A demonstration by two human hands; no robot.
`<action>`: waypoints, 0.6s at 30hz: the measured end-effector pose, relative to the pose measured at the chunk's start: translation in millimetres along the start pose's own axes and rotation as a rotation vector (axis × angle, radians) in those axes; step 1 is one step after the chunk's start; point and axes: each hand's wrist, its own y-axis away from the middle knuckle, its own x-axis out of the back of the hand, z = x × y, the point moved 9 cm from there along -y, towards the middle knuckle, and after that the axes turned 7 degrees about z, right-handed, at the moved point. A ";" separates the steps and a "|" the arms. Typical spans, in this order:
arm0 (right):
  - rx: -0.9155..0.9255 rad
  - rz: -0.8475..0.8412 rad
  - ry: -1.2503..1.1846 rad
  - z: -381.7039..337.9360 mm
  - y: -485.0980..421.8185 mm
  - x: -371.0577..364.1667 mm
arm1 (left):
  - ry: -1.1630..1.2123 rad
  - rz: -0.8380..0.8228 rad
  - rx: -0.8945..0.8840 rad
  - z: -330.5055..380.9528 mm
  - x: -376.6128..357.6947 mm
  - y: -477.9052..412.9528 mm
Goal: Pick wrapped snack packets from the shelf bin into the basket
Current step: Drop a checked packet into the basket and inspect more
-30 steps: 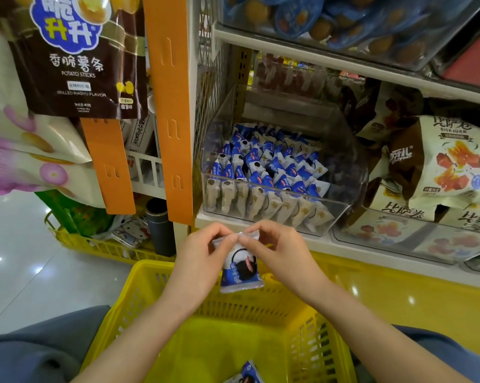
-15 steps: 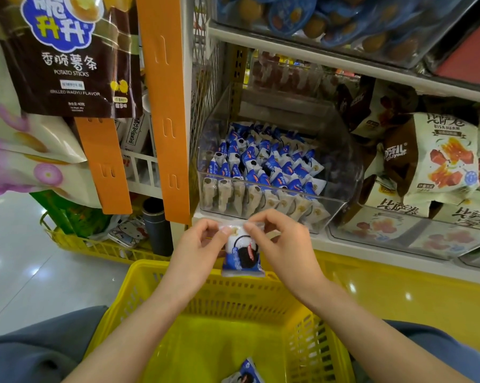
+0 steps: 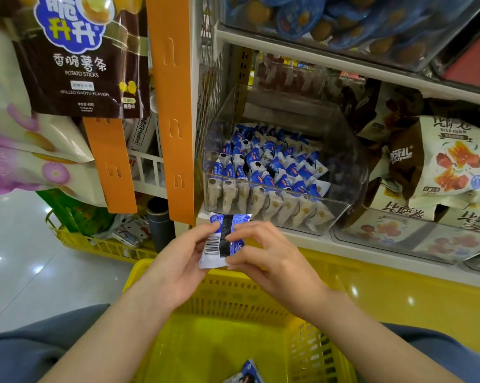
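where the packet [image 3: 217,244] is: in the air between both hands, over the far rim of the basket [image 3: 233,297], just below and in front of the bin [image 3: 355,167]; inside neither.
packet face: back side to camera, barcode and a dark seam strip showing, roughly upright, blue-white wrapper.
left hand [image 3: 178,261]: thumb and fingertips pinching the packet's left edge, by the barcode.
right hand [image 3: 269,258]: fingers curled, tips pinching the right edge; thumb position hard to tell.
bin: clear plastic, on the white shelf [image 3: 344,244], filled with rows of matching blue-white packets [image 3: 263,172] standing on edge.
basket: yellow, slotted walls, blue-grey trouser legs on both sides; second packet [image 3: 247,373] lying on its floor at the near edge.
right of bin: brown-and-cream snack bags [image 3: 449,158] in the next clear tray.
left of bin: orange strip [image 3: 172,106] on the shelf post, potato sticks bag [image 3: 81,56] hanging beside it; lower down, another yellow crate [image 3: 95,244] on the floor, dark bottle [image 3: 158,219] standing in it.
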 end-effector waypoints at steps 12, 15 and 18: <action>-0.941 0.045 -0.742 53.6 19.9 -22.9 | -0.384 0.100 -0.499 29.6 -2.7 8.5; -1.020 0.096 -0.841 54.8 21.5 -24.6 | -0.511 0.170 -0.675 39.4 -4.7 15.5; -1.121 0.165 -0.909 61.3 28.6 -25.8 | -0.787 0.216 -0.894 43.7 -15.3 27.0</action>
